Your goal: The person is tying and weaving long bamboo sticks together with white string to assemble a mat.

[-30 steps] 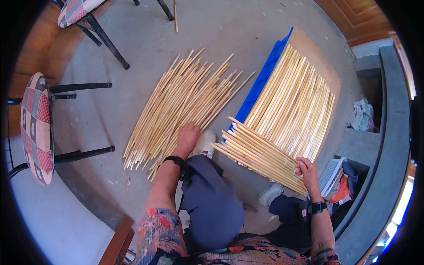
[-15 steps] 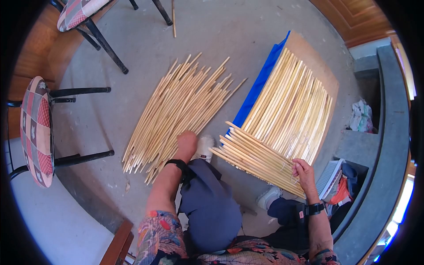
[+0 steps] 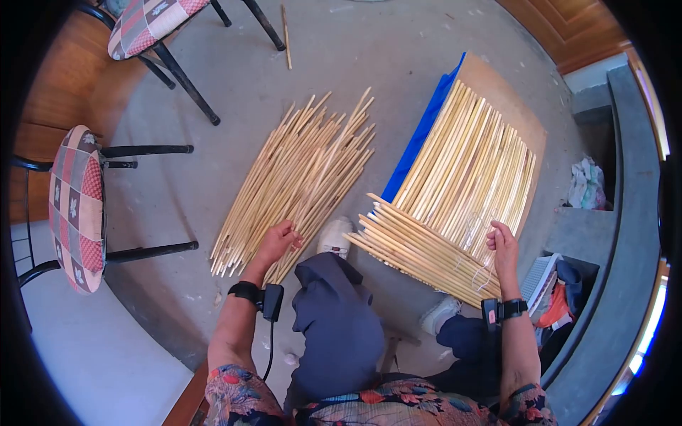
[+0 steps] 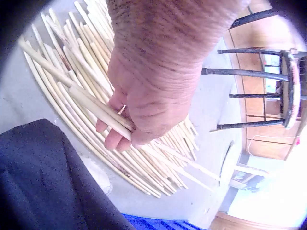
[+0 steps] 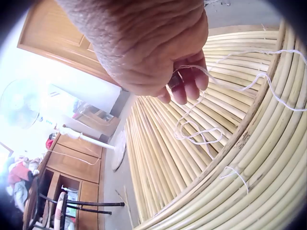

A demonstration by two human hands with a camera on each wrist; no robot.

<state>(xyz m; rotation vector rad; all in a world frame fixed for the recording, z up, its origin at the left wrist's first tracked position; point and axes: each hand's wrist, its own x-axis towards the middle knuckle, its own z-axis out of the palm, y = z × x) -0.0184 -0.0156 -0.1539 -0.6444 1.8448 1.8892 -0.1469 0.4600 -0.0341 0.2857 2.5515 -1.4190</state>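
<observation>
My left hand (image 3: 278, 241) is over the near end of a pile of loose, peeled sticks (image 3: 273, 177). In the left wrist view its thumb and fingers pinch a pale stick (image 4: 91, 103) lying slantwise above the others. At the right, my right hand (image 3: 503, 245) is raised over a mat of sticks (image 3: 462, 156), its fingers curled. In the right wrist view those fingers grip a thin white string (image 5: 261, 75), which trails in loose loops across the mat. Nearer me, a row of sticks (image 3: 419, 245) lies crosswise, with string tied around some.
Under the mat are brown board (image 3: 501, 85) and a blue strip (image 3: 419, 138). My shoe (image 3: 334, 238) stands beside the loose pile. Two chairs with checked seats (image 3: 74, 209) are at the left. A basket (image 3: 538, 277) and a concrete ledge (image 3: 632, 213) border the right.
My left hand has drawn back toward me from the pile's right edge, and the sticks there have shifted. My right hand has risen from the crosswise row with the string.
</observation>
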